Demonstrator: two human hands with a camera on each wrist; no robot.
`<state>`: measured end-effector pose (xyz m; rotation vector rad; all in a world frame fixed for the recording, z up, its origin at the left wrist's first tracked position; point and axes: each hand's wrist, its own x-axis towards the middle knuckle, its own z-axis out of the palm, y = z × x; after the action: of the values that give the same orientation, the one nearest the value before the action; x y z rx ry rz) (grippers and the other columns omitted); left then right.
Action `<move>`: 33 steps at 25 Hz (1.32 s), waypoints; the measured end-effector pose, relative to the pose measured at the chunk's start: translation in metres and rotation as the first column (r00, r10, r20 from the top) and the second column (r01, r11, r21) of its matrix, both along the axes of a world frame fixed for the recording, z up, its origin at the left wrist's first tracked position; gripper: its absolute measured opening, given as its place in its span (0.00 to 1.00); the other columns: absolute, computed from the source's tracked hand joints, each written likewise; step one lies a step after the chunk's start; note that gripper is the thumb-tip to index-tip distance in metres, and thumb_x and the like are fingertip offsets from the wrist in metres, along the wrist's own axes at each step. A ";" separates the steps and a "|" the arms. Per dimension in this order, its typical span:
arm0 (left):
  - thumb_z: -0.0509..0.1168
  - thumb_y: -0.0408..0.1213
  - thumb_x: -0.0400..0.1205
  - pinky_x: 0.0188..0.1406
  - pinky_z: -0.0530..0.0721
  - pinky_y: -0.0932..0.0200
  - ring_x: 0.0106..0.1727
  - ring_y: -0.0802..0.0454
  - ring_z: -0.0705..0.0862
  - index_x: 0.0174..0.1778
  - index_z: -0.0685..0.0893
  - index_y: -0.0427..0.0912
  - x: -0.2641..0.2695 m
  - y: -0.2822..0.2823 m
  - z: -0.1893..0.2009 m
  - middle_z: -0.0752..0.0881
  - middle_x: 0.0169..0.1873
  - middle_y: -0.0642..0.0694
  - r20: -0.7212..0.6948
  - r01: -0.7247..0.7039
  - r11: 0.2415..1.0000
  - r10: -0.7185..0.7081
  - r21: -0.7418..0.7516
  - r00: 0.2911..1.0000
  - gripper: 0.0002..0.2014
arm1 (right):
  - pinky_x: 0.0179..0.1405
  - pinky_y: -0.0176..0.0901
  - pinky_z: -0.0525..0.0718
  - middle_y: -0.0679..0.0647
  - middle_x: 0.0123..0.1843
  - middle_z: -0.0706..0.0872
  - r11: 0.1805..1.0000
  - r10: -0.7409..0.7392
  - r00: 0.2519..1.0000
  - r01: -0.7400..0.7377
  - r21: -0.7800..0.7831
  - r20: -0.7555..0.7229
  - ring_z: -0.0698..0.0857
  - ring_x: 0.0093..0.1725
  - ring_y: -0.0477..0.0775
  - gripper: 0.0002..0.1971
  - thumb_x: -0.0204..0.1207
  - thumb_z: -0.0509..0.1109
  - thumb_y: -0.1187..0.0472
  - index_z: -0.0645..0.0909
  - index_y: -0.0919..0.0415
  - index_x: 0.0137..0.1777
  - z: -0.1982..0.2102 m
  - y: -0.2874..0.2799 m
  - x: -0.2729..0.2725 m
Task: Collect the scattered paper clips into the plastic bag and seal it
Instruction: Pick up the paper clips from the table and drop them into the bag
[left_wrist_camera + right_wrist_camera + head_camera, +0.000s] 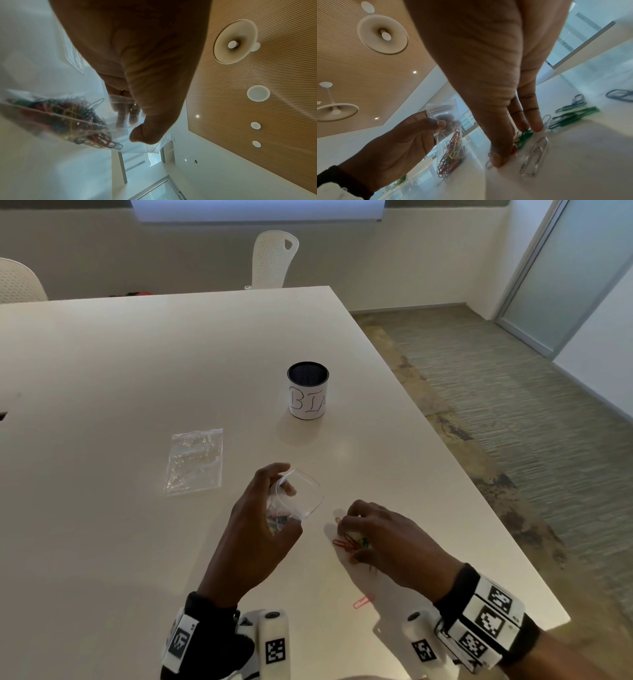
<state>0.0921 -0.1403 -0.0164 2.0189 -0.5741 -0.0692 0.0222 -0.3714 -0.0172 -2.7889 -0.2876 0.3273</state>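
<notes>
Stood on the white counter [137, 364]: a labelled cup [308, 390], a spare flat bag [194, 462]. Gripped in the left hand [255, 529], above the counter: the plastic bag [297, 497], mouth open, clips inside. Pinched under the right hand [383, 537], just beside: loose paper clips [346, 542].

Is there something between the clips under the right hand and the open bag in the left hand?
Nothing visible. The bag in the left hand gapes toward the right hand; only bare table separates it from the clips.
</notes>
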 end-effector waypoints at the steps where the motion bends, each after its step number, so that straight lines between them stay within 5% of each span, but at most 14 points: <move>1: 0.76 0.27 0.76 0.46 0.79 0.81 0.54 0.54 0.87 0.78 0.71 0.49 0.000 0.000 0.000 0.86 0.58 0.53 -0.003 0.001 1.000 -0.001 -0.001 1.000 0.36 | 0.57 0.46 0.87 0.46 0.65 0.82 1.000 0.005 1.000 -0.006 0.003 0.010 0.83 0.62 0.49 0.12 0.82 0.75 0.54 0.83 0.49 0.64 -0.001 0.001 0.001; 6: 0.76 0.27 0.77 0.46 0.79 0.81 0.53 0.54 0.87 0.78 0.71 0.51 -0.002 -0.001 0.000 0.85 0.58 0.54 -0.014 -0.001 1.000 0.001 0.005 1.000 0.36 | 0.47 0.43 0.87 0.50 0.56 0.85 0.999 0.003 0.998 0.000 -0.037 0.065 0.87 0.49 0.51 0.05 0.85 0.69 0.62 0.85 0.53 0.58 0.000 0.004 0.008; 10: 0.76 0.28 0.76 0.47 0.78 0.81 0.54 0.55 0.87 0.78 0.71 0.52 -0.001 -0.001 0.000 0.85 0.58 0.55 -0.006 -0.013 1.000 0.013 0.005 1.000 0.36 | 0.38 0.41 0.75 0.55 0.50 0.87 0.993 0.004 0.995 0.008 -0.121 0.099 0.88 0.45 0.56 0.09 0.84 0.65 0.69 0.83 0.58 0.56 -0.001 0.006 0.017; 15: 0.77 0.29 0.76 0.48 0.79 0.82 0.58 0.57 0.86 0.77 0.69 0.54 0.000 0.001 0.000 0.85 0.58 0.55 0.000 -0.014 1.000 0.014 0.022 1.000 0.36 | 0.48 0.41 0.90 0.50 0.47 0.91 0.973 -0.145 0.987 0.129 0.191 0.072 0.88 0.43 0.46 0.03 0.80 0.76 0.62 0.88 0.55 0.51 0.006 -0.010 0.027; 17: 0.77 0.29 0.76 0.48 0.79 0.82 0.58 0.57 0.86 0.77 0.69 0.54 0.000 0.001 -0.001 0.85 0.58 0.55 0.002 -0.016 1.000 0.015 0.018 1.000 0.36 | 0.48 0.40 0.91 0.50 0.42 0.93 0.875 -0.266 0.963 0.221 0.432 0.045 0.91 0.40 0.46 0.03 0.77 0.80 0.63 0.89 0.55 0.48 0.011 -0.017 0.029; 20: 0.77 0.29 0.76 0.48 0.79 0.81 0.57 0.55 0.86 0.78 0.70 0.52 0.001 0.001 -0.001 0.85 0.58 0.54 0.008 -0.011 1.000 0.011 0.014 1.000 0.36 | 0.50 0.46 0.93 0.59 0.41 0.93 0.615 -0.335 0.938 0.285 0.735 -0.083 0.93 0.42 0.62 0.03 0.78 0.80 0.67 0.89 0.63 0.48 0.027 -0.011 0.027; 24: 0.77 0.29 0.76 0.47 0.80 0.80 0.55 0.56 0.87 0.78 0.71 0.49 0.000 0.001 0.001 0.85 0.59 0.52 -0.002 -0.006 1.000 0.006 0.000 1.000 0.36 | 0.52 0.49 0.93 0.67 0.44 0.92 0.413 -0.289 0.953 0.205 0.888 -0.086 0.91 0.44 0.69 0.06 0.78 0.78 0.70 0.87 0.69 0.52 0.049 0.012 0.030; 26: 0.77 0.29 0.76 0.47 0.81 0.79 0.55 0.55 0.87 0.78 0.71 0.51 0.000 0.000 0.001 0.86 0.60 0.51 -0.014 -0.009 1.000 0.009 -0.006 1.000 0.36 | 0.51 0.46 0.93 0.63 0.45 0.93 0.445 -0.250 0.968 0.141 0.884 -0.028 0.92 0.44 0.60 0.07 0.78 0.79 0.69 0.87 0.69 0.53 0.055 0.025 0.038; 30: 0.77 0.31 0.77 0.47 0.82 0.79 0.56 0.52 0.87 0.78 0.70 0.52 -0.001 0.000 0.002 0.86 0.63 0.50 -0.031 -0.019 1.000 0.020 0.010 0.999 0.36 | 0.52 0.42 0.93 0.49 0.45 0.95 0.721 -0.199 0.962 0.014 0.693 0.189 0.94 0.45 0.47 0.08 0.76 0.82 0.64 0.90 0.60 0.53 0.056 0.043 0.052; 33: 0.76 0.30 0.77 0.47 0.81 0.80 0.55 0.57 0.86 0.78 0.71 0.49 0.000 0.001 0.004 0.85 0.62 0.50 -0.023 -0.023 1.000 0.023 0.009 0.999 0.35 | 0.53 0.32 0.91 0.48 0.48 0.96 0.786 -0.171 0.954 -0.019 0.618 0.247 0.94 0.46 0.40 0.08 0.76 0.81 0.65 0.93 0.58 0.54 0.059 0.043 0.056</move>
<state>0.0917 -0.1393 -0.0124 2.0303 -0.5366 -0.0805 0.0782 -0.3282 0.0417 -2.1709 -0.2824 -0.1848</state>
